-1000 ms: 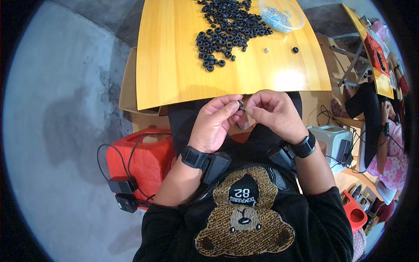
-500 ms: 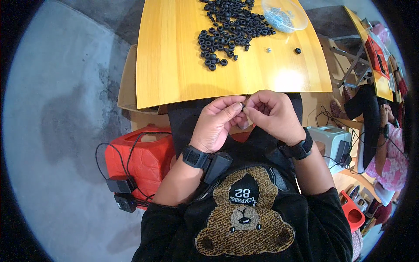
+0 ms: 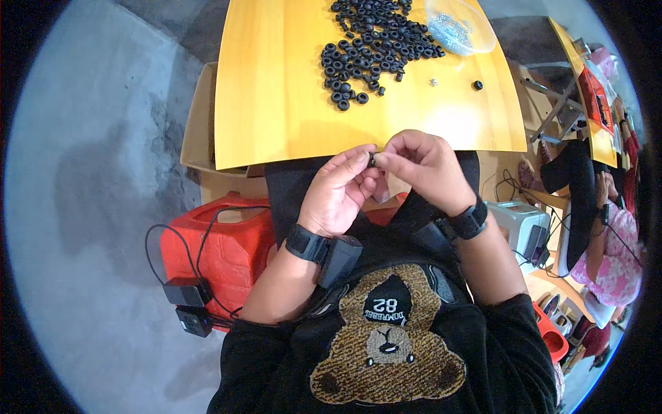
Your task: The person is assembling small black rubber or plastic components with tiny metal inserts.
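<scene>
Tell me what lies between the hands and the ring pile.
Head view: only bare yellow tabletop between the hands, left hand and right hand, and the ring pile.

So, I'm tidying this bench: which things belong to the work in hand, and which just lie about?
In use:
left hand
right hand
small black ring
pile of black rings
clear bowl

Lying about:
red container
cardboard box

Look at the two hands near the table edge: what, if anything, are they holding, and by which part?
A small black ring, pinched by its edges between the fingertips of the left hand and the right hand. Whether anything else is held cannot be told.
</scene>
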A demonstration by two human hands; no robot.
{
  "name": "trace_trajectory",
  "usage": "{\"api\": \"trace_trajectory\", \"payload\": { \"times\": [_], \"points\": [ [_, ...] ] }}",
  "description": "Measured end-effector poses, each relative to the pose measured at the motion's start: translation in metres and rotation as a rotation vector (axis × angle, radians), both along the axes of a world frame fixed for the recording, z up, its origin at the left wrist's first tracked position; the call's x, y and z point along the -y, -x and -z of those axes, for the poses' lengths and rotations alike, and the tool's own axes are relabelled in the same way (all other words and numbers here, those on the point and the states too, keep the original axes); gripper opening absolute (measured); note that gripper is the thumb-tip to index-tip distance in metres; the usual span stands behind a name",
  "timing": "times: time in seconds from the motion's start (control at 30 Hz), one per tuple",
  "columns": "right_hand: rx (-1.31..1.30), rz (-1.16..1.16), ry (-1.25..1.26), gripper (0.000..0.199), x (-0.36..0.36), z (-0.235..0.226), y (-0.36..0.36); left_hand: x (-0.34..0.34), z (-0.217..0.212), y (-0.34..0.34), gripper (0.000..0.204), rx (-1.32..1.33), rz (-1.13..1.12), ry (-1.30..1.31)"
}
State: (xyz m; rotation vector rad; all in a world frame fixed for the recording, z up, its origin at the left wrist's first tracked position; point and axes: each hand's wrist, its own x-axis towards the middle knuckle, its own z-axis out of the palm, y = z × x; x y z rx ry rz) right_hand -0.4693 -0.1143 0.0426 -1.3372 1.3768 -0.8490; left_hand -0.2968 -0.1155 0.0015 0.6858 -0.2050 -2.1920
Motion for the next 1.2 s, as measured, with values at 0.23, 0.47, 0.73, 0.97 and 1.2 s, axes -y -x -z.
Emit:
{"api": "trace_trajectory", "payload": {
  "times": [0.23,0.47,0.73,0.97,1.2],
  "points": [
    [-0.346,0.128,0.207,0.015,0.058,0.012,0.032,0.008,0.006,-0.015,0.021,-0.094,-0.103,-0.050],
    [-0.565,0.124,0.356,0.016,0.079,0.017,0.008,0.013,0.004,-0.027,0.022,-0.099,-0.138,-0.061],
    [-0.661,0.053,0.396,0.016,0.085,0.021,-0.001,0.016,0.007,-0.028,0.022,-0.119,-0.119,-0.070],
    [-0.662,0.040,0.412,0.014,0.088,0.026,0.004,0.016,0.007,-0.026,0.022,-0.127,-0.112,-0.064],
    [-0.537,0.148,0.216,0.013,0.070,0.022,0.015,0.015,0.004,-0.023,0.020,-0.131,-0.112,-0.076]
  ]
}}
